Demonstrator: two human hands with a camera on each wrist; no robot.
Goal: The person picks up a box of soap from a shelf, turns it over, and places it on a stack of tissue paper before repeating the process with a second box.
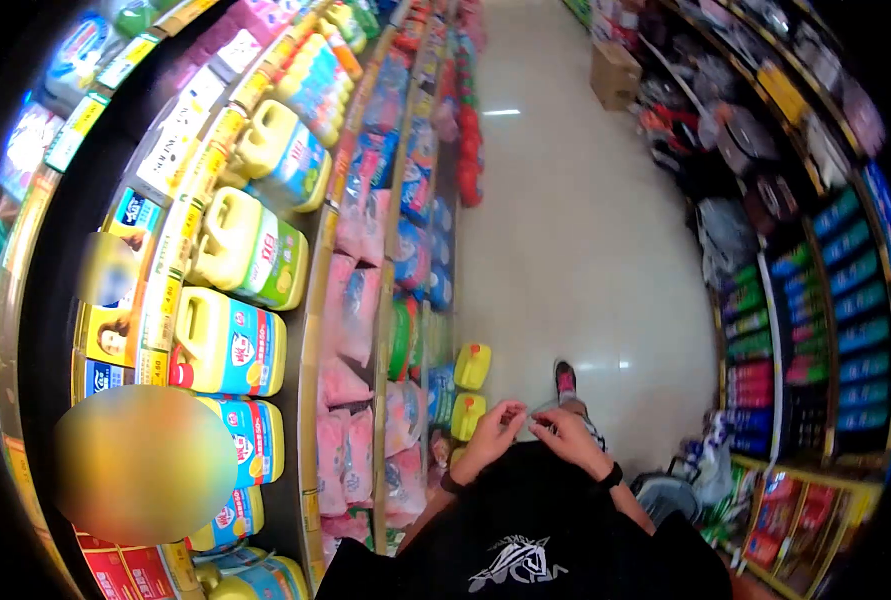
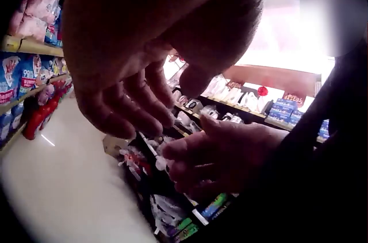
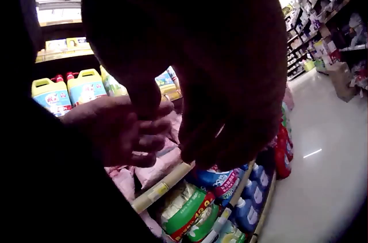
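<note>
Over glossy floor [image 1: 545,240], left hand [image 1: 495,434] and right hand [image 1: 570,438] hover; fingers loosely curved.

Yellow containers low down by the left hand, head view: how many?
2: the nearer container just left of the left hand in the picture, the farther container just beyond it. More may be hidden behind the hand.

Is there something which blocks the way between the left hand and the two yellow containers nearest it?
Nothing visible does: in the head view, no other object shows between the left hand and the yellow containers.
</note>
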